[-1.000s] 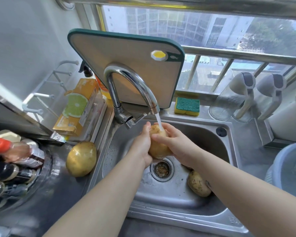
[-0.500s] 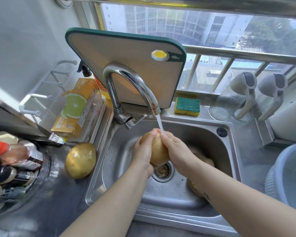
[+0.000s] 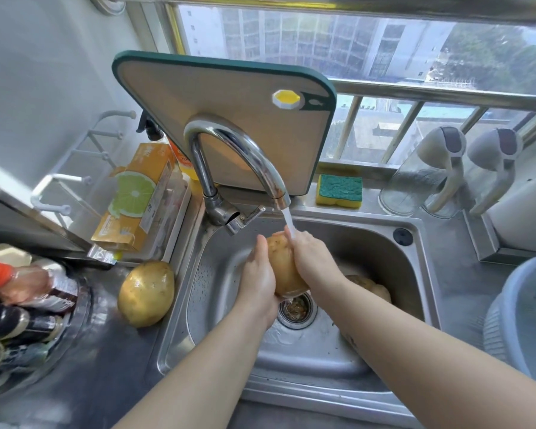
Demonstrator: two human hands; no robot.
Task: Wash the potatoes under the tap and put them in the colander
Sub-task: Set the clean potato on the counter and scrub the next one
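Above the drain [image 3: 296, 309] of the sink [image 3: 384, 243], both hands hold one potato [image 3: 283, 267] upright between them. The left hand [image 3: 257, 274] is pressed to its left side, fingers curved up along the skin. The right hand [image 3: 313, 258] wraps its fingers over the top and right side, so the potato is clasped from both flanks. Water [image 3: 290, 221] runs from the tap [image 3: 235, 156] at the back of the sink and lands on the right hand's fingertips and the top of the potato, then drips off its lower end toward the drain.

A second potato [image 3: 372, 287] lies on the sink floor at its right side, partly hidden behind the right forearm. A third potato [image 3: 146, 294], larger and wet-looking, rests on the counter just left of the sink. The colander [image 3: 526, 311], pale blue, stands on the counter right of the sink, cut off by the frame edge. Behind the sink a cutting board [image 3: 229, 119] leans against the window rail, with a sponge [image 3: 339, 190] lying on the ledge beside it.
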